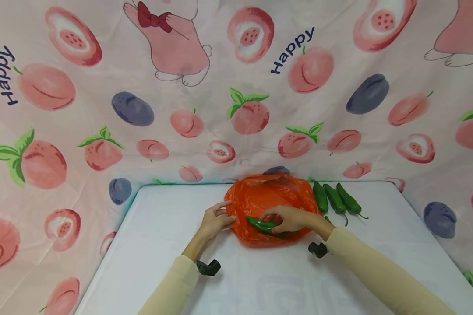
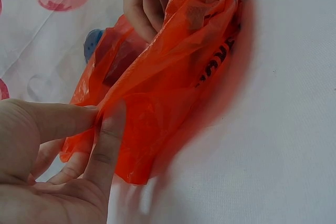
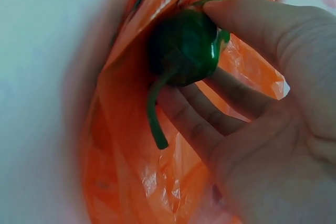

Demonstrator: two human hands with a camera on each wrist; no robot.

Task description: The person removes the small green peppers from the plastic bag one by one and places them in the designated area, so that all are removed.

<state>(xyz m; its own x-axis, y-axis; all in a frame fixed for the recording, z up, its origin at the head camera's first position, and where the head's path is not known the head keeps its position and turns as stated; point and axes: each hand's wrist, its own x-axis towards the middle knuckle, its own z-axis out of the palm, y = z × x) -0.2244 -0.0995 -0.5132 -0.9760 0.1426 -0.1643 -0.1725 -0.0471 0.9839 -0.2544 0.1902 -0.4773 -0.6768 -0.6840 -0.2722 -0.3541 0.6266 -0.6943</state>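
An orange plastic bag (image 1: 256,199) lies on the white table with its mouth open. My left hand (image 1: 214,222) is at the bag's left side, and in the left wrist view its thumb and fingers (image 2: 105,150) pinch the rim. Over the opening, my right hand (image 1: 291,218) holds a green pepper (image 1: 261,225) between thumb and fingers. Seen from the right wrist, that pepper (image 3: 184,48) has its curved stem (image 3: 155,114) pointing down toward the camera. The bag's near wall hides part of its inside.
Several more green peppers (image 1: 335,199) lie at the back right of the table, beside the bag; one is partly hidden by my right wrist. A fruit-printed cloth (image 1: 220,109) hangs behind the table (image 1: 173,205) and around its sides.
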